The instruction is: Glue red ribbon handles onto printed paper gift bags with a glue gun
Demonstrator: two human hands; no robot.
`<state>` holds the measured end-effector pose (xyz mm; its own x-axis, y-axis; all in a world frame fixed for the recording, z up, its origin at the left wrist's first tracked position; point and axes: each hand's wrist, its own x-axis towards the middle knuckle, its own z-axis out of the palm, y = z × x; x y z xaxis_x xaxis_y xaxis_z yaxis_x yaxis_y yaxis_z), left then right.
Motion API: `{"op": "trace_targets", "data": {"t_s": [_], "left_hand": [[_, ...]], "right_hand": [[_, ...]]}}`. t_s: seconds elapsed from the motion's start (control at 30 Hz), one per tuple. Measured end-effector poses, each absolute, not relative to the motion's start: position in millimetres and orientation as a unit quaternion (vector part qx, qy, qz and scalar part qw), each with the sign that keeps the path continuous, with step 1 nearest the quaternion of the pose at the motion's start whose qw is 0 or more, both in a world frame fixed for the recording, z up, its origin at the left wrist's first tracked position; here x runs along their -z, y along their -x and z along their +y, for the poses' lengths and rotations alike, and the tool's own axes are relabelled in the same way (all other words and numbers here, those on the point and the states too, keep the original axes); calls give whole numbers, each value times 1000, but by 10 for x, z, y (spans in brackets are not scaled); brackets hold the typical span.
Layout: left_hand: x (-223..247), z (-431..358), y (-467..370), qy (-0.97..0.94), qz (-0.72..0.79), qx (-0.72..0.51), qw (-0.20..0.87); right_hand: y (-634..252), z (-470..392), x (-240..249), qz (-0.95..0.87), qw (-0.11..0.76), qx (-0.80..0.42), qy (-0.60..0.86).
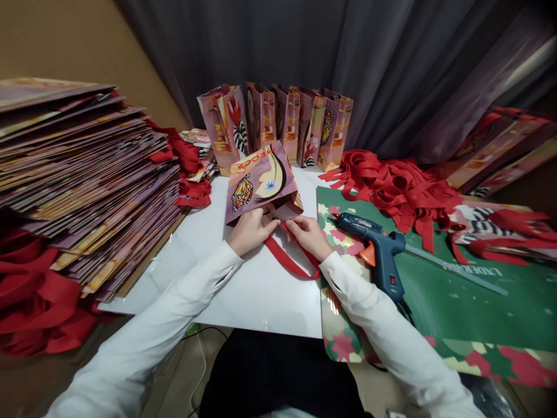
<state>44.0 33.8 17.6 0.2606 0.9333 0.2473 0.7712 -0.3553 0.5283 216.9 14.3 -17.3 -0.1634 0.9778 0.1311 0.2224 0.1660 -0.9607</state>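
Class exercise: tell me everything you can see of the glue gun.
The glue gun has a dark blue, plastic-looking body, an orange trigger, a reddish nozzle tip and a small red switch on its handle. A long translucent stick extends from its rear. It lies sideways on the green board, nozzle pointing picture-left. Neither the left hand nor right hand touches it.

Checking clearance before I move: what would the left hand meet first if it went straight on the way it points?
Probably the paper bag: the left hand is at its open end. Depth is unclear, so I can't tell whether it would press an edge or slip inside.
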Motion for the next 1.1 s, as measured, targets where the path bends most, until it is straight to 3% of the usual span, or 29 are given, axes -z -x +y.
{"op": "trace_targets", "data": {"t_s": [0.43, 0.77, 1.1], "left_hand": [[-162, 340, -467, -766, 556, -282, 156], [-98, 356, -479, -763, 564, -276, 153], [-76, 351, -481, -771, 555, -270, 159]], "right_hand": [[-2139, 73, 141, -628, 467, -337, 523], [-2092, 121, 217, -605, 461, -424, 492], [-2073, 140, 268, -544, 486, -401, 554]]}}
